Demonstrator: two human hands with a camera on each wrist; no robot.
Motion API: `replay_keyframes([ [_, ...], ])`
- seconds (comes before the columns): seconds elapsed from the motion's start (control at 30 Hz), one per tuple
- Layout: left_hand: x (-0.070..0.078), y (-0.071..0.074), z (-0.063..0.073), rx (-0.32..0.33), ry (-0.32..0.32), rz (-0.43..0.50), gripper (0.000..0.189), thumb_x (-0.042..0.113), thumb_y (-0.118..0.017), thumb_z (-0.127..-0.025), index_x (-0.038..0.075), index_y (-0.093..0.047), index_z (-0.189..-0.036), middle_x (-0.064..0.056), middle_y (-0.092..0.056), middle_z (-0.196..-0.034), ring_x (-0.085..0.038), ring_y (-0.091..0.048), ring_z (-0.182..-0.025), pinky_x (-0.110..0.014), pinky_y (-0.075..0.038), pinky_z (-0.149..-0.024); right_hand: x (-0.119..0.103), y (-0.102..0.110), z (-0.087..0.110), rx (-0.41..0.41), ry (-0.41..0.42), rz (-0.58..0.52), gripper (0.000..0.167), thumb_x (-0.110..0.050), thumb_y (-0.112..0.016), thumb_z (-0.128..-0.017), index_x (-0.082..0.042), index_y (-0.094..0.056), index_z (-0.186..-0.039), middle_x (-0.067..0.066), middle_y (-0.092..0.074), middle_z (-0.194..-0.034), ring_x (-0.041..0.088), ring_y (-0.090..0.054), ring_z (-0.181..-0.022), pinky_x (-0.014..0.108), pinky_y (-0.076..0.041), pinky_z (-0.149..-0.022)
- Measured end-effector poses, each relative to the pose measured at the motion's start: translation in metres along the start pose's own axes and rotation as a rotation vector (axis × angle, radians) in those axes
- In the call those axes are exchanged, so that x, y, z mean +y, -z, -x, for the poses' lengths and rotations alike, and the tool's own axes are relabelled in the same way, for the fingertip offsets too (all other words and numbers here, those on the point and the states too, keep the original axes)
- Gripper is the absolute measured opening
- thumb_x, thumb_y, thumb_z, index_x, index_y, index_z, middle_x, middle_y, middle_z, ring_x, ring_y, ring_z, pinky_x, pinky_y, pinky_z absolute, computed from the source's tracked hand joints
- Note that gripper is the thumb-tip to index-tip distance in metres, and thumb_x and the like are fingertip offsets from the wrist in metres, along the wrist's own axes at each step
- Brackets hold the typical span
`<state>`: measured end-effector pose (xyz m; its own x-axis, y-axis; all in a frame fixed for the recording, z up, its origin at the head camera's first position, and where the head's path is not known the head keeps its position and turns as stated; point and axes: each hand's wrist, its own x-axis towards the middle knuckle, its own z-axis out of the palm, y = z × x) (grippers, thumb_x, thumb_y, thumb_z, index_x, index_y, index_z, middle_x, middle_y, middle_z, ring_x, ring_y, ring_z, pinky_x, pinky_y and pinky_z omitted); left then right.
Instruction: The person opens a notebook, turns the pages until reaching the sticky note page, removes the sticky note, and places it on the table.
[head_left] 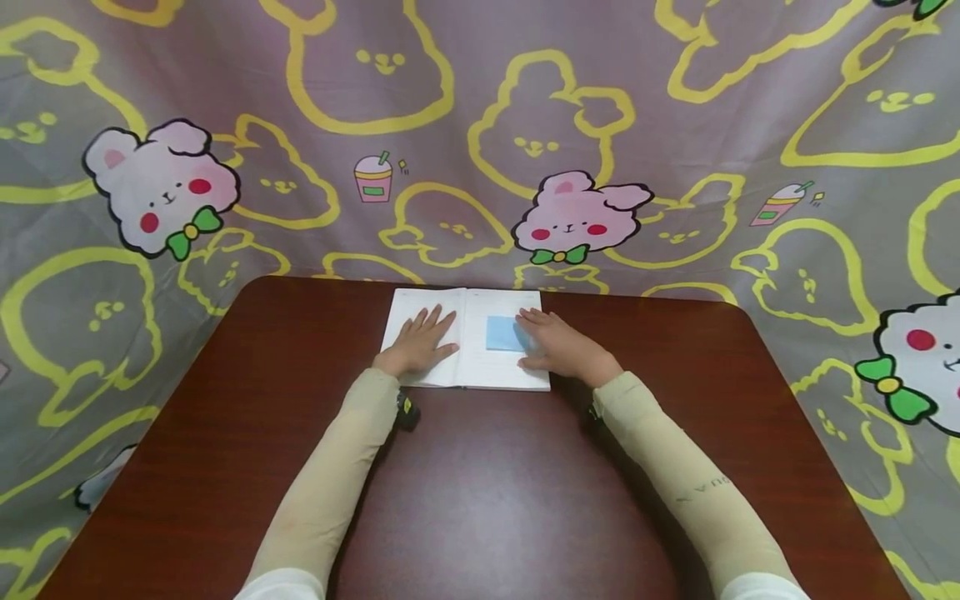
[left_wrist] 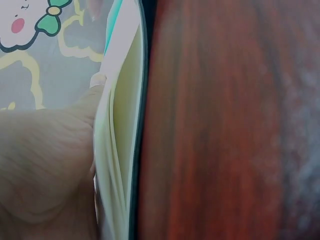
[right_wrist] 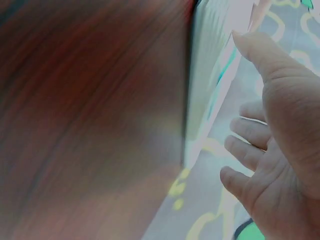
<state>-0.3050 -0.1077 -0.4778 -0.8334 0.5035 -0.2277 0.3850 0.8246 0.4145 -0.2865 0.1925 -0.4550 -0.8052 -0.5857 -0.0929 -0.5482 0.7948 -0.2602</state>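
Note:
An open book (head_left: pixel 474 367) with white pages lies near the table's far edge. On its right page sits a light-blue paper square (head_left: pixel 502 333), probably a sticky note, its right end partly covered by fingers. My left hand (head_left: pixel 422 343) rests flat on the left page with its fingers spread. In the left wrist view, the palm heel (left_wrist: pixel 45 165) lies on the book's page edges (left_wrist: pixel 117 165). My right hand (head_left: pixel 558 342) is at the right page's outer edge, fingertips over the blue square. The right wrist view shows the right hand (right_wrist: pixel 280 135) with relaxed fingers, holding nothing.
The dark reddish-brown table (head_left: pixel 480 500) spreads out around the book. A curtain (head_left: pixel 450 150) with cartoon bunnies and yellow outlines hangs behind the table and along both sides. A small black device (head_left: pixel 407 412) sits at the left wrist.

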Motion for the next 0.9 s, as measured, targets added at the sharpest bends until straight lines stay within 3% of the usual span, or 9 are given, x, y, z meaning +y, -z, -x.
replay_keyframes([
  [0.2, -0.001, 0.000, -0.002, 0.004, -0.002, 0.003, 0.069, 0.045, -0.037, -0.109, 0.013, -0.011, -0.165, -0.017, 0.002, -0.171, -0.042, 0.005, -0.156, -0.058, 0.002, -0.125, -0.027, -0.004, -0.025, -0.012, 0.004, 0.133, 0.065, -0.016, -0.063, -0.094, 0.006, -0.040, -0.151, 0.025, -0.041, -0.157, 0.040, -0.035, -0.149, 0.056, -0.029, -0.121],
  [0.43, -0.003, 0.003, -0.003, -0.004, 0.004, 0.004, 0.070, 0.045, -0.038, -0.108, 0.013, -0.011, -0.165, -0.017, 0.002, -0.170, -0.042, 0.005, -0.156, -0.059, 0.002, -0.125, -0.041, -0.009, -0.044, -0.128, -0.098, 0.112, 0.065, -0.013, -0.052, -0.098, 0.004, -0.029, -0.157, 0.022, -0.028, -0.164, 0.036, -0.027, -0.153, 0.048, -0.026, -0.124],
  [0.67, -0.002, 0.005, -0.004, 0.018, -0.011, 0.002, 0.070, 0.045, -0.039, -0.108, 0.013, -0.012, -0.165, -0.019, 0.000, -0.170, -0.043, 0.003, -0.156, -0.060, 0.000, -0.124, -0.047, -0.014, -0.047, -0.042, -0.089, 0.169, 0.050, -0.008, -0.045, -0.105, 0.009, -0.038, -0.151, 0.028, -0.038, -0.157, 0.041, -0.039, -0.145, 0.046, -0.034, -0.120],
  [0.9, -0.003, 0.001, -0.003, -0.007, 0.006, 0.008, 0.071, 0.046, -0.038, -0.108, 0.014, -0.010, -0.165, -0.018, 0.003, -0.170, -0.042, 0.005, -0.156, -0.059, 0.002, -0.125, -0.055, -0.020, -0.049, -0.069, -0.087, 0.287, 0.044, 0.004, -0.030, -0.107, 0.014, -0.037, -0.149, 0.032, -0.040, -0.154, 0.044, -0.044, -0.141, 0.045, -0.042, -0.114],
])
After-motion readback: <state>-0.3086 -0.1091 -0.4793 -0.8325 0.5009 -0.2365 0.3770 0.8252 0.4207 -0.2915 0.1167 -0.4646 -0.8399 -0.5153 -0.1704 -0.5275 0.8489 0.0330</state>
